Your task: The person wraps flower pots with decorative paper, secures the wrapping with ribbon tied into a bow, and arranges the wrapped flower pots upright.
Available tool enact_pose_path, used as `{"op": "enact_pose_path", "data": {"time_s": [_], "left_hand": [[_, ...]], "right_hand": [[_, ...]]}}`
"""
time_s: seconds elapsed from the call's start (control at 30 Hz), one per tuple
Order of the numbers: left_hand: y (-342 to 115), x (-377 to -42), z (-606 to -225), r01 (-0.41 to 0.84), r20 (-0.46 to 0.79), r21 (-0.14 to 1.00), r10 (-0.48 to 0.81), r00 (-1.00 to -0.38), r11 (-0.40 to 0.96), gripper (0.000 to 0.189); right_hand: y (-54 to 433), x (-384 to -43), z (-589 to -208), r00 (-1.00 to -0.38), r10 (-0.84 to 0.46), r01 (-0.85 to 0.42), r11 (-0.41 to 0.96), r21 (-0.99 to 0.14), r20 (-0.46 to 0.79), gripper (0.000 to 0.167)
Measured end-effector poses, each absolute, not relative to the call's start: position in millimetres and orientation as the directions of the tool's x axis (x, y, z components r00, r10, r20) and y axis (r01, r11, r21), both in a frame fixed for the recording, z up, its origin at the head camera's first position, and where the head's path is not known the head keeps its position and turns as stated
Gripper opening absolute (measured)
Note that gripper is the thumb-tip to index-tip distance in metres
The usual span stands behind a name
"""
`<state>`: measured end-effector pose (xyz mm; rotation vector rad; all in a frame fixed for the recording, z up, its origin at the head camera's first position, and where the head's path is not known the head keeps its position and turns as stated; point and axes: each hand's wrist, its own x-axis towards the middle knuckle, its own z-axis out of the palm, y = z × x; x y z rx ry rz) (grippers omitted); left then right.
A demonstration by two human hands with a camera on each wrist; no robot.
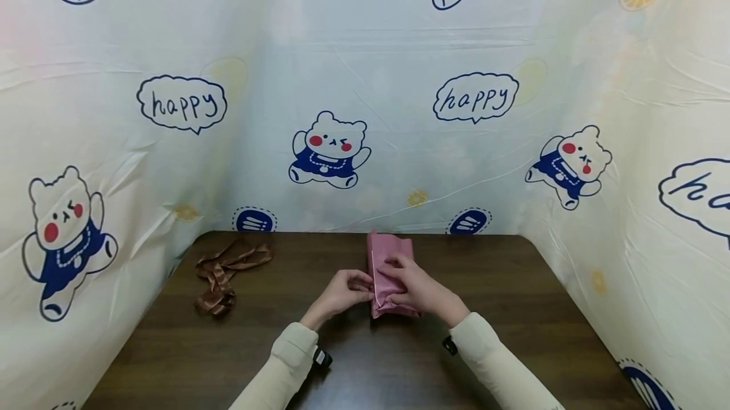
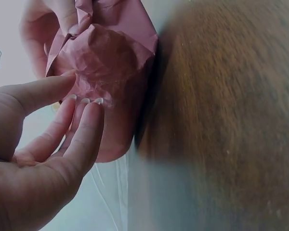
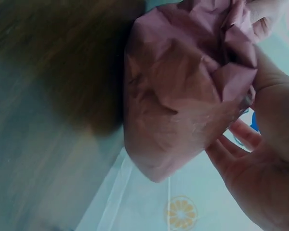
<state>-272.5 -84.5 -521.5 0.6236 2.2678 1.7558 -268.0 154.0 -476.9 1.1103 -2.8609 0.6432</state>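
A package wrapped in pink paper (image 1: 393,246) lies lengthwise on the table, its near end crumpled into folds. At its left near edge my left hand (image 1: 341,294) pinches the paper between thumb and fingertips. The left wrist view shows those fingertips (image 2: 97,108) against the creased end of the pink wrapping (image 2: 120,72). My right hand (image 1: 424,288) grips the package from above, fingers over its top and thumb at the near end. In the right wrist view, gathered folds stand out on the package (image 3: 168,96) beside the right hand (image 3: 262,168). Whatever is inside the paper is hidden.
A loose brown satin ribbon (image 1: 219,277) lies in a heap at the table's left side. The dark wooden table (image 1: 502,340) is bordered at the back and sides by a light cloth (image 1: 399,49) printed with bears and the word "happy".
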Motion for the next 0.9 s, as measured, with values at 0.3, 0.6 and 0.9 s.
{"op": "enact_pose_path", "data": {"time_s": [0.3,0.6,0.9], "left_hand": [[-81.2,-269.2,-517.4,0.236,0.138,0.956,0.445,-0.885,0.173,0.026],[-83.9,-270.5,-524.1,0.239,0.129,0.945,0.417,-0.9,0.224,0.025],[-85.5,-267.6,-523.8,0.249,0.142,0.947,0.43,-0.892,0.203,0.025]], "right_hand": [[150.9,-259.3,-474.0,-0.759,-0.636,-0.642,0.696,-0.321,0.14,0.067],[142.7,-257.9,-478.8,-0.745,-0.658,-0.653,0.688,-0.315,0.11,0.066],[141.7,-253.7,-476.2,-0.756,-0.633,-0.654,0.718,-0.237,0.167,0.064]]}}
